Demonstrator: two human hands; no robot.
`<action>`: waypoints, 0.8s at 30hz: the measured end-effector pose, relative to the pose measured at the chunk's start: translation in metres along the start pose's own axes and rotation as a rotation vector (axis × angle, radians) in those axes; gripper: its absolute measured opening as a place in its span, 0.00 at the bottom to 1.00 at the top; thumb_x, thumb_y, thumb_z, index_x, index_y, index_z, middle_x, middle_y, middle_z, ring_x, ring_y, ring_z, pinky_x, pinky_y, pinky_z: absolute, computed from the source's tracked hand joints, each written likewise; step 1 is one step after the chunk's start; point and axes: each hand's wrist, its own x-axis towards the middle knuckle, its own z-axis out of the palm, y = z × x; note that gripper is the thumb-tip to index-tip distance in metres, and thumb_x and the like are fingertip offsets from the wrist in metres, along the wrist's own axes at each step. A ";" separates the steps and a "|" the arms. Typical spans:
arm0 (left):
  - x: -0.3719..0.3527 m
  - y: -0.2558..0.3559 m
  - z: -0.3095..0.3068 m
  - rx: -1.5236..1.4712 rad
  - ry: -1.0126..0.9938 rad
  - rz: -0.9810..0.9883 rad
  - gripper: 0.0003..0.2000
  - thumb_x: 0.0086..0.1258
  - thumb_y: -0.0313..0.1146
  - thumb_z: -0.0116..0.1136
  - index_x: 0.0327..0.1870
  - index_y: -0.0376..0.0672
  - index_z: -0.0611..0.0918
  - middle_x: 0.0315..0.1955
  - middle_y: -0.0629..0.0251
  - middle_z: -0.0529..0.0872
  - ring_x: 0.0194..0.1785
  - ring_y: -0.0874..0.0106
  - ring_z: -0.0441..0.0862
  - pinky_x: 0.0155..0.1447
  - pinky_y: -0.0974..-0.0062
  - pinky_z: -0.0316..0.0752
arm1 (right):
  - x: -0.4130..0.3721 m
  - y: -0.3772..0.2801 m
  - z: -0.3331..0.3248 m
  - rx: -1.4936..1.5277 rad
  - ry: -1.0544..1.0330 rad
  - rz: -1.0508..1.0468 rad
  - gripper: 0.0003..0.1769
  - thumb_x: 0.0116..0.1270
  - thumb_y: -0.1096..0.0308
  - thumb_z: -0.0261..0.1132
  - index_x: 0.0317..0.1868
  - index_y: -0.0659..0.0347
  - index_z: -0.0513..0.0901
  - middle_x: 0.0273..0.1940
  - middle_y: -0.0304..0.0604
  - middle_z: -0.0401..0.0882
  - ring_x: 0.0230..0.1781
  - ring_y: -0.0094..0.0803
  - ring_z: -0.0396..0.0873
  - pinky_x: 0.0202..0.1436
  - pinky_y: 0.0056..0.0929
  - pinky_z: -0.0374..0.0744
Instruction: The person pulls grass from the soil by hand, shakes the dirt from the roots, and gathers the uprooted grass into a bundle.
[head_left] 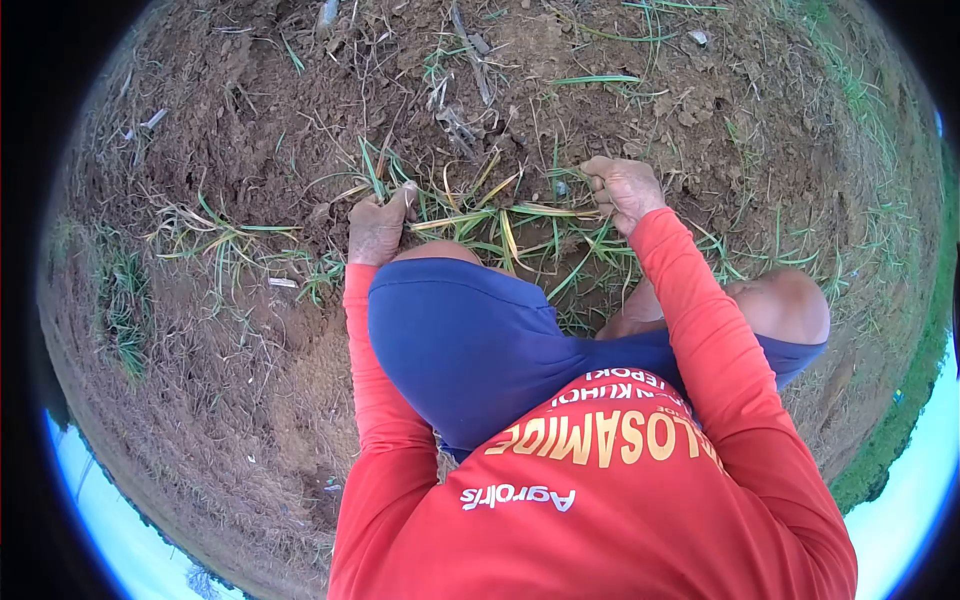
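My left hand (379,224) is closed low over the soil, its thumb pointing up beside green grass blades (373,172) that run into its grip. Closed in a pinch, my right hand (624,190) is held just above the ground on the other side. What its fingertips hold is too small to make out. A yellow-green tuft of grass (509,222) spreads between the two hands, and one long blade reaches toward the right hand's fingers. The roots are hidden in the soil and leaves.
Brown, loose soil (250,110) surrounds me, with dry sticks (472,55) ahead. Another grass clump (222,235) grows at the left, and a darker one (122,305) farther out. My bent knee (440,252) is close to my left hand. Greener grass borders the right side.
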 end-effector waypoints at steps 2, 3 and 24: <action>-0.012 0.015 -0.009 0.034 0.008 0.040 0.16 0.70 0.45 0.70 0.30 0.39 0.88 0.23 0.71 0.85 0.28 0.82 0.76 0.35 0.78 0.70 | -0.008 -0.007 -0.010 0.016 -0.060 0.053 0.06 0.62 0.71 0.71 0.29 0.58 0.82 0.21 0.31 0.74 0.16 0.17 0.65 0.18 0.21 0.60; -0.012 0.016 -0.013 0.051 0.009 0.061 0.16 0.70 0.45 0.70 0.31 0.39 0.88 0.23 0.71 0.85 0.28 0.82 0.76 0.35 0.78 0.70 | -0.016 -0.013 -0.014 0.028 -0.099 0.057 0.07 0.63 0.70 0.71 0.30 0.58 0.82 0.21 0.30 0.73 0.16 0.16 0.64 0.18 0.20 0.59; 0.019 0.186 0.017 0.124 -0.249 0.533 0.18 0.70 0.48 0.70 0.38 0.38 0.90 0.25 0.75 0.84 0.28 0.84 0.75 0.35 0.83 0.68 | 0.015 0.004 -0.051 -0.371 0.510 -0.158 0.23 0.66 0.53 0.70 0.37 0.70 0.86 0.29 0.45 0.84 0.26 0.34 0.78 0.32 0.37 0.75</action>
